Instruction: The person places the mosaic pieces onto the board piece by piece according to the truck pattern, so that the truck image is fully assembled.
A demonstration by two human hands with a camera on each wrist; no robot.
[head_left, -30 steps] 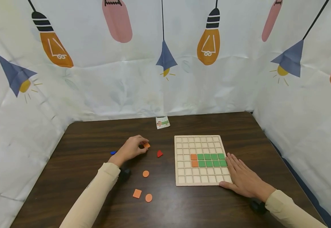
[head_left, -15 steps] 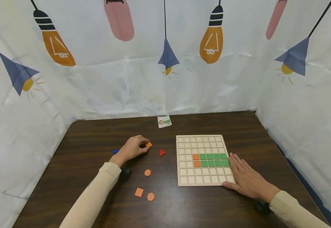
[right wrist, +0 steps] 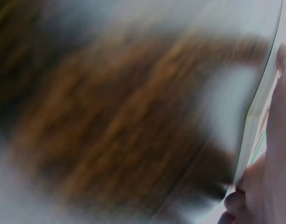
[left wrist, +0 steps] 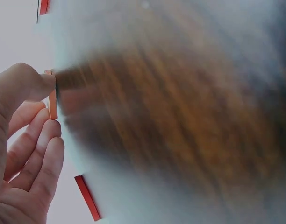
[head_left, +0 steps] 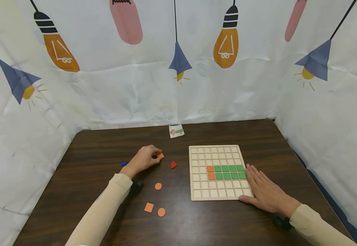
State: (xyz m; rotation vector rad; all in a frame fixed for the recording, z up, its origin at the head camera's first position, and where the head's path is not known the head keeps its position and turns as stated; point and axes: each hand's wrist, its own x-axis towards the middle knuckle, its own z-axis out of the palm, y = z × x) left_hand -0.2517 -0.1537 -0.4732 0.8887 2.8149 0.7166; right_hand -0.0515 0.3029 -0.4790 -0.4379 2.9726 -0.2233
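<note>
Orange sq. pc (head_left: 160,155) is in the L hand (head_left: 144,159), L of centre on the tabletop (head_left: 234,225), pinched btwn thumb & fingers; L wrist view shows it edge-on, thumb one side, fingertips the other. Can't tell if it's off the surface. Just R of it & a bit nearer the person: small red pc (head_left: 173,165), narrower at top. Blue pc (head_left: 123,163), too small to make out shape, lies L of the L hand, nr the wrist. Nearer the person: orange disc (head_left: 158,186), then 2nd orange sq. (head_left: 149,207) w/ another orange disc (head_left: 161,212) just beside it, on its R. Well to the R, pale gridded board (head_left: 204,193) lies flat. On it, approx mid-height: 2 rows of green tiles (head_left: 225,168), 4 per row, running to the R side, w/ an orange tile (head_left: 211,176) at L end of each row. R hand (head_left: 266,193) is unclenched, fingers straight, resting against board's R edge, thumb at nr R corner. Small printed card (head_left: 176,131) at tabletop's far edge. Cream sleeves (head_left: 104,205) on both arms, dark device (head_left: 136,186) at each wrist. Behind: white sheet (head_left: 154,92) printed w/ bulbs & lamps.
</note>
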